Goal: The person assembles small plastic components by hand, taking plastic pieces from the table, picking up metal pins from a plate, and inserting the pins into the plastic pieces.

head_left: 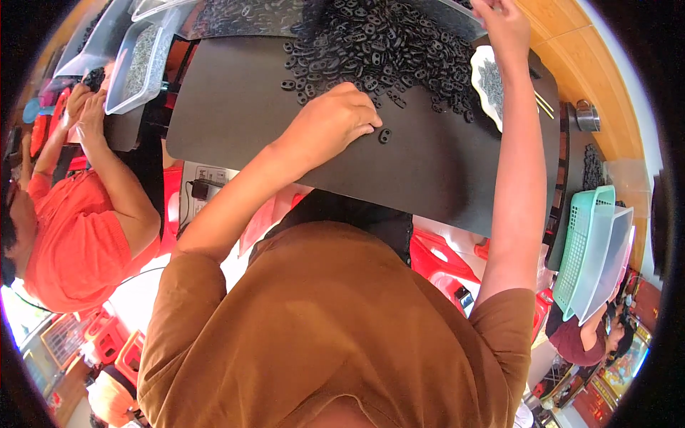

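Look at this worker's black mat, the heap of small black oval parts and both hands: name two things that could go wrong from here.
1. One stray oval part lies apart from the heap, beside the left hand; black on the black mat, it could be overlooked or brushed towards the edge.
2. The right hand reaches over the white dish of small parts; the forearm might tip or knock it and mix its contents with the heap.

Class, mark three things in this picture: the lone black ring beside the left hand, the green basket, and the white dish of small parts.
Lone black ring [384, 135], head view, on its middle.
Green basket [584, 235], head view, on its slotted side wall.
White dish [479, 65], head view, on its left rim.
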A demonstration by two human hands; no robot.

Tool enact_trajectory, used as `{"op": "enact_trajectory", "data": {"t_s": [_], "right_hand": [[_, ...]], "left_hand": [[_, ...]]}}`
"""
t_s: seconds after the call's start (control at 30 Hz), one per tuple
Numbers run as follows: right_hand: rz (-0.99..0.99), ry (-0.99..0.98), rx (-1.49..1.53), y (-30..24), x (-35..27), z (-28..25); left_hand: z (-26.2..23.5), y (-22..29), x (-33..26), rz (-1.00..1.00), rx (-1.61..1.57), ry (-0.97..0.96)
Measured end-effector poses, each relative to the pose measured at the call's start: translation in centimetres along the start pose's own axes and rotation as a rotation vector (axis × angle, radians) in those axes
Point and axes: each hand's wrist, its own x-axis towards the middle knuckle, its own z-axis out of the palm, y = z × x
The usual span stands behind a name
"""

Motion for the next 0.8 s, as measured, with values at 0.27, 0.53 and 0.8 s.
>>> {"op": "enact_trajectory", "data": {"t_s": [0.27,0.53,0.8], "right_hand": [[-0.041,-0.213,-0.683,4.1,-9.5,-7.7],[-0.027,-0.331,-0.903,3.8,-10.6,-9.1],[-0.133,-0.336,-0.934,4.3,-9.4,-9.5]], "left_hand": [[1.1,-0.9,4.8,0.095,0.123,-0.064],[2.7,-1.3,5.9,0.141,0.177,-0.111],[2.5,-1.2,7.1,0.192,0.041,-0.1]]}}
